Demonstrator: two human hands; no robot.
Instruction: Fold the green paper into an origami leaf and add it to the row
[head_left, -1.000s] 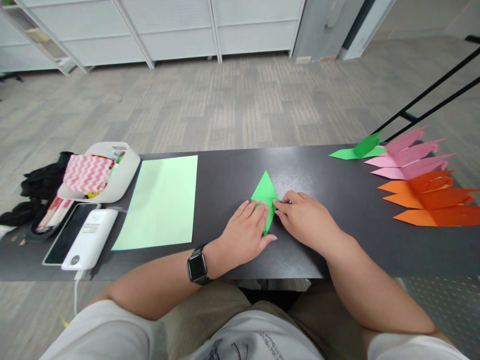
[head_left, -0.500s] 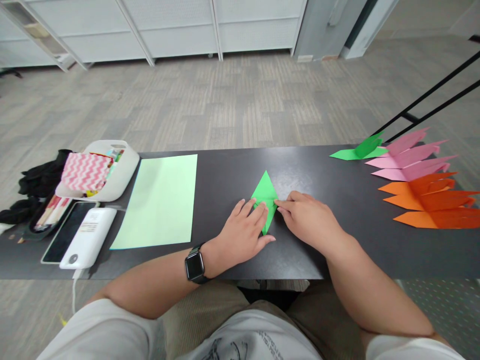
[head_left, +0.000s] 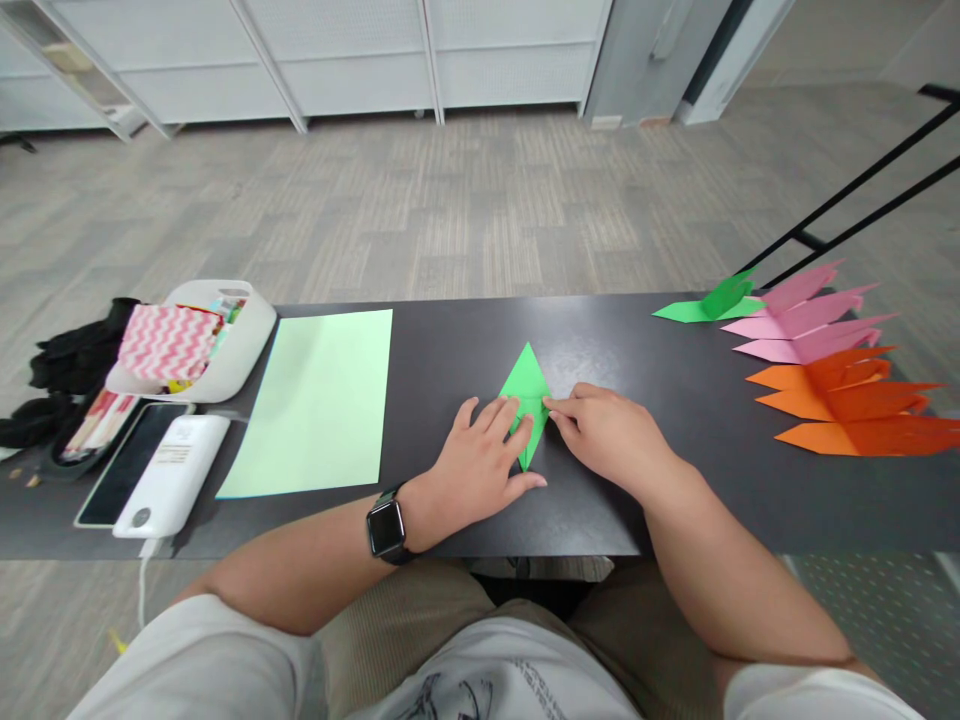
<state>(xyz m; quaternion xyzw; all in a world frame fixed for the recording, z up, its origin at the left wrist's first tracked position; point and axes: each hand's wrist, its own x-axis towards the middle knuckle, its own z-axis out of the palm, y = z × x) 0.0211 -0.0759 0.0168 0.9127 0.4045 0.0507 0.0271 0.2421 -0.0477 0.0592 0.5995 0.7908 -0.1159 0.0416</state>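
A bright green folded paper (head_left: 527, 376), shaped like a narrow diamond, lies flat on the dark table in front of me. My left hand (head_left: 484, 455) rests on its lower left part with the fingers spread, covering some of that side. A smartwatch (head_left: 387, 527) is on the left wrist. From the right, my right hand (head_left: 607, 430) has its thumb and forefinger pinched at the paper's right corner, the other fingers curled in.
Left of my hands lies a pale green paper stack (head_left: 315, 400). Beyond it are a white power bank (head_left: 172, 475), a phone (head_left: 135, 460) and a white basket (head_left: 240, 350). Folded paper figures in green (head_left: 709, 304), pink (head_left: 802, 318) and orange (head_left: 847, 405) line the right side.
My left fingers have shifted slightly on the green paper, showing more of its middle crease. My right hand keeps its pinch at the right corner. The whole view has moved a little.
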